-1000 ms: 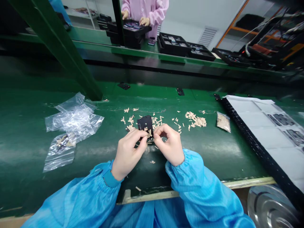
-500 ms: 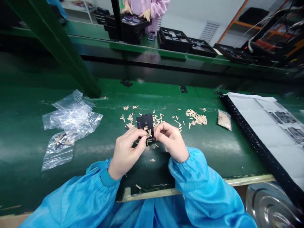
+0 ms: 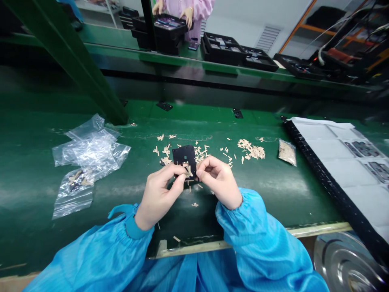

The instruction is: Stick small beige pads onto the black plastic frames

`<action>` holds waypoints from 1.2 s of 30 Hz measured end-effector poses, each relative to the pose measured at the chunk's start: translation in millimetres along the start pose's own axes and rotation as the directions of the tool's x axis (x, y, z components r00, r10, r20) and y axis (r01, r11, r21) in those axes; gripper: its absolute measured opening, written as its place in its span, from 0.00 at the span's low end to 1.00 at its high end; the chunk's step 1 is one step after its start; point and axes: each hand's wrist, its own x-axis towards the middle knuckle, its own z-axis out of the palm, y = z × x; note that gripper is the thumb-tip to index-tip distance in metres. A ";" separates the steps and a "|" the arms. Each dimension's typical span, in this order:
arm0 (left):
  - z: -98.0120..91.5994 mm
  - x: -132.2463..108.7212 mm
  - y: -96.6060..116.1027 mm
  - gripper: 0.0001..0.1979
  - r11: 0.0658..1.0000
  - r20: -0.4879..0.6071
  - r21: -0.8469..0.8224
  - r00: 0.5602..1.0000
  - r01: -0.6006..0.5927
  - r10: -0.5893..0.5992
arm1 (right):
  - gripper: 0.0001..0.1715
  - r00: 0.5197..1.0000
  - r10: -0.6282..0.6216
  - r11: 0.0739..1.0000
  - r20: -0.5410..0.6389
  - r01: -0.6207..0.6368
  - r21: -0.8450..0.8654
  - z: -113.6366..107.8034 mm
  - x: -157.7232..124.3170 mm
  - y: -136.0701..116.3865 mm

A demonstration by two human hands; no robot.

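A thin black plate with small holes (image 3: 184, 154) is held tilted above the green table. My right hand (image 3: 219, 178) pinches its right edge between thumb and fingers. In front of the plate's lower left, my left hand (image 3: 162, 190) has thumb and index finger closed at a small tan strip (image 3: 189, 171); the exact grip is partly hidden. Loose tan strips (image 3: 200, 154) lie scattered behind and around the plate. Farther right there is a heap of the same strips (image 3: 252, 150).
Clear plastic bags (image 3: 94, 150) lie at left, one with small parts inside. At right are a filled small bag (image 3: 287, 153) and a white compartment tray (image 3: 337, 156) with dark parts. Black plates (image 3: 164, 106) lie at the back. Across the bench, a person in pink (image 3: 202, 10) handles black trays.
The plate has shifted slightly left and turned a little, and my left hand has drawn slightly left with it. My right hand keeps its pinch at the plate's edge.
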 end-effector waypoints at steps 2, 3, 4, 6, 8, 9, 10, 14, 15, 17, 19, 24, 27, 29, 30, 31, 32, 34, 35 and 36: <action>-0.7 0.0 -0.6 0.06 1.000 0.003 -0.015 1.000 0.011 -0.011 | 0.05 1.000 -0.008 1.000 0.015 0.008 0.006 -0.3 -0.6 -1.8; -1.0 0.0 -0.9 0.06 1.000 0.002 -0.021 1.000 0.009 -0.009 | 0.04 1.000 -0.013 1.000 0.024 0.013 0.009 -0.5 -1.0 -2.6; -1.3 0.1 -1.2 0.06 1.000 0.001 -0.028 1.000 0.007 -0.007 | 0.04 0.999 -0.017 1.000 0.032 0.016 0.011 -0.7 -1.3 -3.3; -1.7 0.2 -1.7 0.06 0.999 -0.004 -0.044 1.000 0.001 -0.002 | 0.03 0.999 -0.019 1.000 0.040 0.018 0.013 -0.8 -1.7 -3.8; -1.8 0.1 -2.1 0.06 0.998 -0.005 -0.058 1.000 -0.001 0.000 | 0.03 0.999 -0.015 1.000 0.037 0.015 0.014 -0.5 -1.9 -3.5; -1.8 0.0 -2.2 0.06 0.998 -0.007 -0.061 1.000 -0.001 0.001 | 0.03 0.999 -0.014 1.000 0.034 0.013 0.017 -0.3 -1.9 -3.1; -1.7 -0.1 -2.2 0.06 0.998 -0.007 -0.063 1.000 -0.004 0.003 | 0.03 0.999 -0.012 1.000 0.031 0.011 0.021 0.0 -1.9 -2.8; -1.2 -0.1 -1.2 0.07 0.996 -0.015 -0.092 1.000 -0.004 0.003 | 0.03 1.000 -0.005 0.999 0.022 0.004 0.036 1.4 -2.5 -2.6; -1.1 0.0 -0.9 0.07 0.995 -0.019 -0.100 1.000 0.000 -0.002 | 0.03 1.000 -0.007 0.999 0.020 0.006 0.038 1.7 -2.8 -2.9; -1.3 0.2 -0.5 0.07 0.993 -0.028 -0.114 1.000 0.004 -0.007 | 0.03 1.000 -0.013 0.999 0.018 0.013 0.037 2.3 -3.4 -3.7; -1.8 0.1 -0.7 0.06 0.992 -0.034 -0.128 0.999 -0.003 -0.001 | 0.03 1.000 -0.016 0.999 0.015 0.015 0.036 2.8 -3.9 -4.6; -1.8 -2.4 -6.3 0.06 0.982 -0.020 -0.191 1.000 0.011 -0.015 | 0.03 1.000 -0.006 0.999 0.020 0.005 0.037 4.4 -5.8 -7.1; -0.2 -5.3 -13.3 0.06 0.943 -0.015 -0.330 0.998 0.051 -0.059 | 0.04 0.999 -0.032 0.999 0.036 0.030 0.041 5.6 -7.6 -9.3; 0.9 -6.7 -17.6 0.05 0.895 -0.008 -0.438 0.996 0.078 -0.090 | 0.04 0.997 -0.064 0.997 0.041 0.063 0.043 5.9 -8.9 -10.8; 1.3 -7.0 -19.1 0.05 0.872 0.000 -0.479 0.994 0.095 -0.108 | 0.04 0.996 -0.076 0.996 0.045 0.073 0.048 5.7 -9.5 -11.5; 1.7 -6.9 -20.0 0.05 0.854 0.010 -0.508 0.992 0.113 -0.125 | 0.05 0.996 -0.078 0.996 0.051 0.075 0.055 5.4 -9.9 -12.2; 2.0 -6.5 -20.3 0.06 0.838 0.018 -0.531 0.990 0.128 -0.140 | 0.05 0.995 -0.072 0.996 0.065 0.067 0.066 4.8 -10.3 -12.9; 2.6 -5.2 -19.1 0.07 0.807 0.020 -0.574 0.988 0.139 -0.156 | 0.05 0.991 -0.047 0.994 0.125 0.034 0.099 3.6 -10.8 -13.9; 2.8 -4.3 -18.0 0.06 0.789 0.013 -0.599 0.987 0.134 -0.157 | 0.06 0.987 -0.037 0.993 0.157 0.019 0.117 3.1 -10.9 -14.3; 3.0 -3.5 -16.9 0.06 0.771 0.006 -0.625 0.988 0.124 -0.155 | 0.06 0.983 -0.037 0.990 0.182 0.012 0.137 2.7 -11.0 -14.4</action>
